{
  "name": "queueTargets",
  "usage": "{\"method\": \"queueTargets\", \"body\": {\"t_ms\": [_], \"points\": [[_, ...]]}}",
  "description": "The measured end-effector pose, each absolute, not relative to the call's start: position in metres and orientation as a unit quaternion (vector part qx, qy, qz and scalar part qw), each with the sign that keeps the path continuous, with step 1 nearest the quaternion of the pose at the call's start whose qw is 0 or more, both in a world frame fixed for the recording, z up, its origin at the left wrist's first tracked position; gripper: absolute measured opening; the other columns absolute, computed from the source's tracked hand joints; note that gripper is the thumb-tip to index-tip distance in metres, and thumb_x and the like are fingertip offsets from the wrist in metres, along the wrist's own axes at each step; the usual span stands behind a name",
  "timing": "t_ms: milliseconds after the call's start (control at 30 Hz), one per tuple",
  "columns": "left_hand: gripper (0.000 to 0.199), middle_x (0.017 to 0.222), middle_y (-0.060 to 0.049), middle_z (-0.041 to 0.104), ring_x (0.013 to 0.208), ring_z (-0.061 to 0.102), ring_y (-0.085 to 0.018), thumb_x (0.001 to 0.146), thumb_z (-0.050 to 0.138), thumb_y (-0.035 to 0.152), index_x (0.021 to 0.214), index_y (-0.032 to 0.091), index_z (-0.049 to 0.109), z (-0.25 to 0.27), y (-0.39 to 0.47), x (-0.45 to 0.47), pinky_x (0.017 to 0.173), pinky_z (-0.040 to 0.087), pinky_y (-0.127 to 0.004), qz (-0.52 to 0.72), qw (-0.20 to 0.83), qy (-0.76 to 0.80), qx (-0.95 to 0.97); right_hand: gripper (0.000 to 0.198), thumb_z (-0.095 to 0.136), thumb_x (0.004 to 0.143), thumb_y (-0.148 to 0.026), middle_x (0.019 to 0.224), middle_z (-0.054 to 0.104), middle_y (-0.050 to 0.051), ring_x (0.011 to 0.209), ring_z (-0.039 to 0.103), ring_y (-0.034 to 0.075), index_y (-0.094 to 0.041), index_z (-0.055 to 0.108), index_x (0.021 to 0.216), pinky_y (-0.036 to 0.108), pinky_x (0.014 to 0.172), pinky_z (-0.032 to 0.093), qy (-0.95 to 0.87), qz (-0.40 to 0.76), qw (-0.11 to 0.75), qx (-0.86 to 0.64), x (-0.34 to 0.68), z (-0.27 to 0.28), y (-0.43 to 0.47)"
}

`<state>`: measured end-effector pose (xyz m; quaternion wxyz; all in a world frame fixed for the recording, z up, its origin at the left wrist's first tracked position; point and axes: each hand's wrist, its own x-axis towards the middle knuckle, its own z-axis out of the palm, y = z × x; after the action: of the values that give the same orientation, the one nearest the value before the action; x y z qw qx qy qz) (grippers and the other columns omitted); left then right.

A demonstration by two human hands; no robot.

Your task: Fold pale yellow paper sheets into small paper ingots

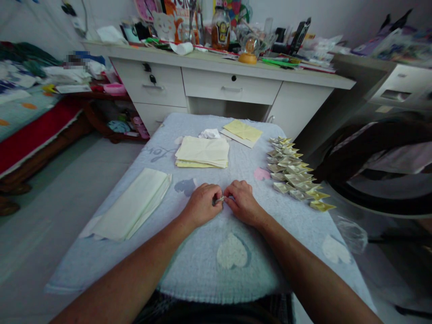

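Near the middle of the cloth-covered table, my left hand (204, 203) and my right hand (243, 200) meet, fingertips pinched on a small folded piece of paper (219, 200). Most of that piece is hidden by my fingers. Just beyond my hands lies a stack of cream and yellow paper sheets (202, 152). To the left is a long pile of pale folded paper (133, 204). On the right, several small folded paper boats (297, 173) stand in close rows along the table's edge.
Yellow and white sheets (242, 132) and a crumpled white tissue (209, 133) lie at the table's far side. A white desk (232, 85) crowded with jars and papers stands behind. A washing machine (398, 94) is at right, a bed (40, 130) at left.
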<state>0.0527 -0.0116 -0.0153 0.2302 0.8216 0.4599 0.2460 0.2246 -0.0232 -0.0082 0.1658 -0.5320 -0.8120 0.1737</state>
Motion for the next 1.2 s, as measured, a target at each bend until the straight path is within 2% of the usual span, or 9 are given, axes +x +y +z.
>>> {"method": "queueTargets", "body": {"t_ms": [167,300,467,567,733,900,1200], "points": [[0.016,0.074,0.002,0.06,0.07,0.055,-0.013,0.073,0.059,0.018,0.089,0.02,0.058,-0.01,-0.014,0.051,0.067,0.042,-0.025,0.272,0.296,0.468,0.787,0.006,0.054,0.088,-0.019,0.09,0.057,0.005,0.091,0.044,0.021,-0.019,0.059,0.084,0.033,0.079,0.031,-0.815,0.19,0.186,-0.515,0.225,-0.004,-0.024],[0.012,0.071,0.001,0.06,0.067,0.053,-0.013,0.079,0.061,0.03,0.08,0.018,0.064,-0.008,-0.012,0.047,0.064,0.041,-0.024,0.274,0.352,0.452,0.772,0.009,0.053,0.089,-0.022,0.088,0.057,0.004,0.09,0.046,0.02,-0.019,0.059,0.084,0.033,0.082,0.033,-0.815,0.22,0.216,-0.491,0.23,-0.002,-0.024],[0.021,0.071,0.002,0.059,0.064,0.052,-0.012,0.081,0.06,0.035,0.086,0.016,0.064,-0.013,-0.006,0.043,0.059,0.039,-0.022,0.325,0.467,0.455,0.685,0.013,0.057,0.085,-0.027,0.091,0.058,0.003,0.091,0.049,0.019,-0.018,0.06,0.094,0.033,0.085,0.035,-0.81,0.271,0.263,-0.449,0.24,0.001,-0.022],[0.02,0.072,0.002,0.058,0.065,0.052,-0.011,0.08,0.06,0.034,0.084,0.015,0.063,-0.014,-0.005,0.043,0.059,0.039,-0.022,0.342,0.499,0.448,0.659,0.012,0.057,0.085,-0.027,0.087,0.058,0.002,0.088,0.05,0.019,-0.018,0.062,0.091,0.033,0.085,0.036,-0.808,0.293,0.265,-0.436,0.241,0.002,-0.022],[0.02,0.071,0.002,0.057,0.064,0.05,-0.01,0.08,0.061,0.034,0.082,0.014,0.061,-0.012,-0.006,0.045,0.059,0.038,-0.022,0.337,0.515,0.444,0.651,0.025,0.05,0.093,-0.035,0.077,0.056,0.001,0.08,0.051,0.016,-0.018,0.062,0.079,0.031,0.081,0.036,-0.791,0.318,0.295,-0.432,0.236,0.001,-0.022],[0.02,0.072,0.001,0.058,0.066,0.051,-0.011,0.081,0.06,0.034,0.082,0.014,0.062,-0.01,-0.007,0.045,0.061,0.039,-0.023,0.337,0.512,0.436,0.659,0.038,0.048,0.094,-0.043,0.07,0.051,-0.001,0.075,0.05,0.014,-0.018,0.056,0.066,0.029,0.078,0.038,-0.759,0.347,0.317,-0.451,0.233,0.0,-0.023],[0.021,0.071,0.003,0.054,0.064,0.049,-0.01,0.081,0.061,0.036,0.083,0.015,0.06,-0.014,-0.008,0.048,0.062,0.039,-0.022,0.341,0.532,0.421,0.651,0.032,0.05,0.092,-0.034,0.069,0.053,0.0,0.076,0.05,0.014,-0.018,0.058,0.065,0.03,0.079,0.037,-0.74,0.352,0.331,-0.469,0.232,-0.001,-0.021]]}}
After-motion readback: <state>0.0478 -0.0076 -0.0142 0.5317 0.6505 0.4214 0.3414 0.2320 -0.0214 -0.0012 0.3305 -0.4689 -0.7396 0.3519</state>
